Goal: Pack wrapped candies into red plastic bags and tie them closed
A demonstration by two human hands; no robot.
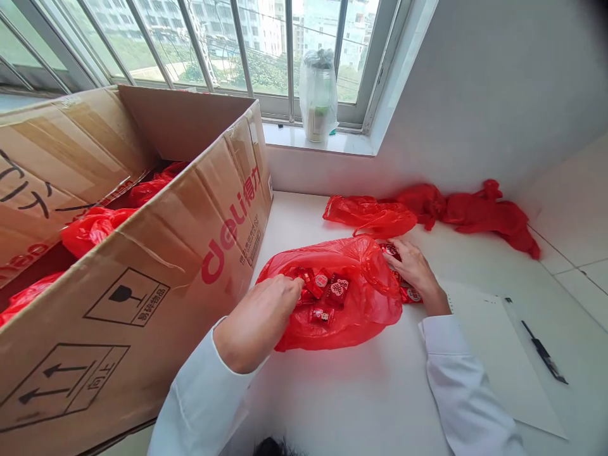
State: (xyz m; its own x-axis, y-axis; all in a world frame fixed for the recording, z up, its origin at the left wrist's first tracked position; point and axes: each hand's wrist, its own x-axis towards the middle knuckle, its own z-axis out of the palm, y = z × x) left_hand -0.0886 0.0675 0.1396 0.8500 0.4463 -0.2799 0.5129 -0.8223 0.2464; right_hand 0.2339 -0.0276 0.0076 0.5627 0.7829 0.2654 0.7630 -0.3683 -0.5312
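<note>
White counter (361, 392), window (266, 44), cardboard box (142, 278)

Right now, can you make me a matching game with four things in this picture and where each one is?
Things:
1. cardboard box
2. plastic-wrapped jar
3. black pen
4. red plastic bag of wrapped candies

Places:
A. on the windowsill
B. between the left hand and the right hand
C. on the left, holding more red bags
D. on the counter at the right, beside the white sheet of paper

Pairs: 1-C, 2-A, 3-D, 4-B
</note>
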